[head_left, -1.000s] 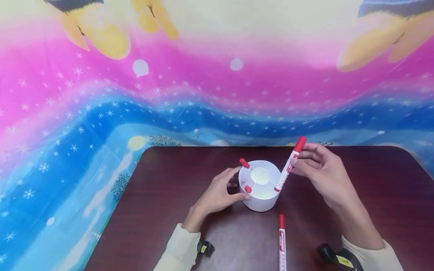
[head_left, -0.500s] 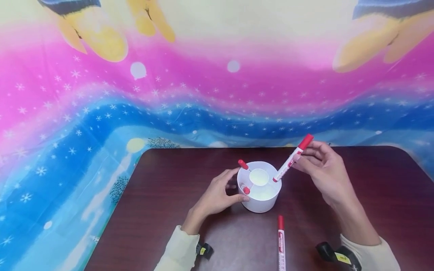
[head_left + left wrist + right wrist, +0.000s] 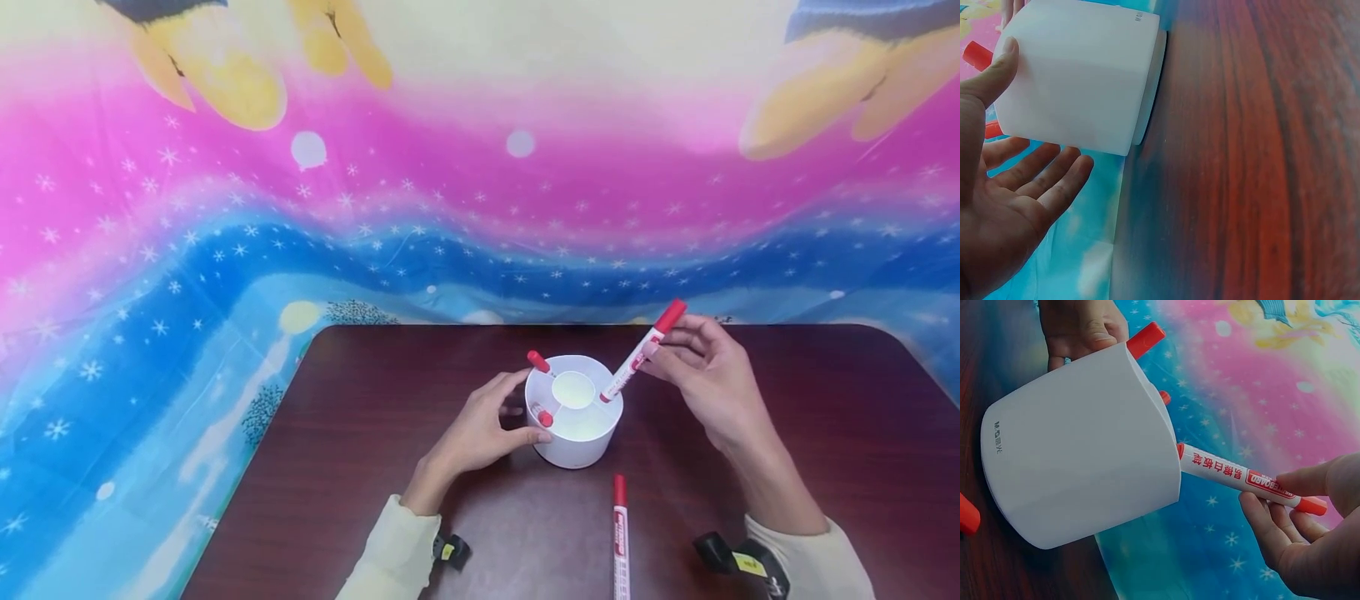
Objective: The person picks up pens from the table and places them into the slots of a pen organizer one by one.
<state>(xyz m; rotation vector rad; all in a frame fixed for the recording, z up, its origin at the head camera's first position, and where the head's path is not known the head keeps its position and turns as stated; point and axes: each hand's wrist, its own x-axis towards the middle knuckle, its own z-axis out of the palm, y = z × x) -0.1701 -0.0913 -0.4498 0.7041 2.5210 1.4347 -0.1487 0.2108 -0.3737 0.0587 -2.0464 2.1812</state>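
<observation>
A round white pen holder (image 3: pixel 573 451) with a raised centre cup and divided compartments stands on the table. My left hand (image 3: pixel 480 429) holds its left side, thumb at the near rim and fingers around the back. Two red-capped markers rest in it, one at the back left (image 3: pixel 537 361) and one at the front left (image 3: pixel 545 418). In my right hand (image 3: pixel 716 383), thumb and fingers pinch a red and white whiteboard marker (image 3: pixel 1222 469), cap end up and tilted right. Its lower red end overlaps the holder's right-hand opening, just inside the rim.
Another red-capped whiteboard marker (image 3: pixel 621 537) lies on the dark wooden table (image 3: pixel 337 517), in front of the holder and pointing away from me. A patterned cloth (image 3: pixel 480 200) in pink and blue hangs behind the table's far edge.
The marker in my right hand has moved slightly left and inward, its lower end going from outside the near-right wall to within the rim. My left hand stays on the holder.
</observation>
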